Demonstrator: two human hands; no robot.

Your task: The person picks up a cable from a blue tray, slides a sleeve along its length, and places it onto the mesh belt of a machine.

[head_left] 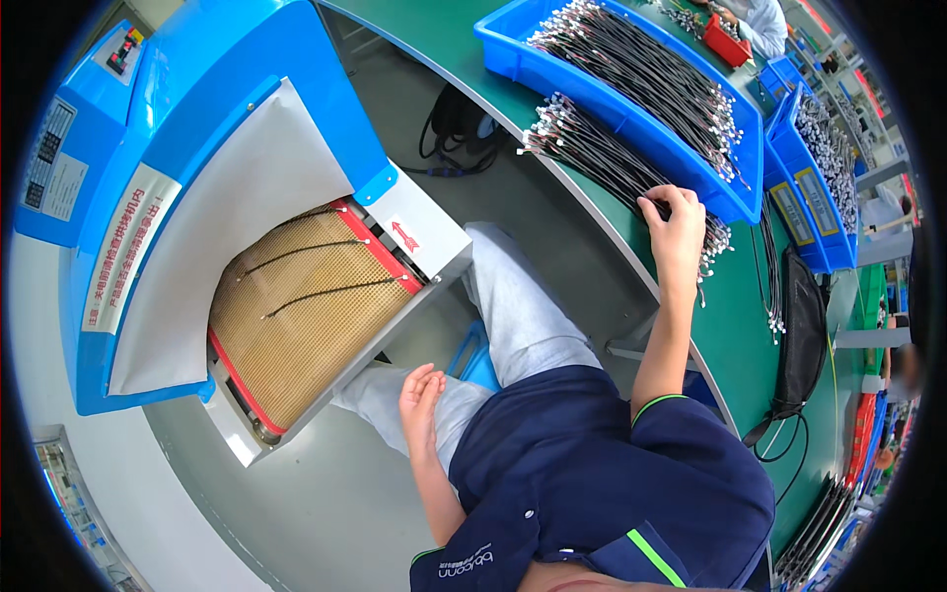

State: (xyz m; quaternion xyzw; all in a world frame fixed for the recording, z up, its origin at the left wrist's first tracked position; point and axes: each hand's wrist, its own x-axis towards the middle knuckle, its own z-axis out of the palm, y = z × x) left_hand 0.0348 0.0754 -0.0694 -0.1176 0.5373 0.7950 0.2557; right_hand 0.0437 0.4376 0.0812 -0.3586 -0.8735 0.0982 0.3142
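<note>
My right hand [678, 229] reaches over the green table to a loose pile of black cables [602, 158] with small white connectors at their ends. Its thumb and fingers are pinched at the cables there; how many they grip cannot be made out. Above my lap hovers my left hand [422, 405], empty, its fingers loosely curled and a little apart. On the tan mesh conveyor belt [296, 321] of a blue machine [227, 89], several black cables lie spaced apart, running crosswise near the machine's mouth.
A blue bin [621, 123] heaped with black cables stands behind the pile. Further right are another blue bin [804, 212] and a black bag [804, 331] on the green table [735, 345]. At the far end, a co-worker's sleeve [764, 25] shows beside a red bin [725, 39].
</note>
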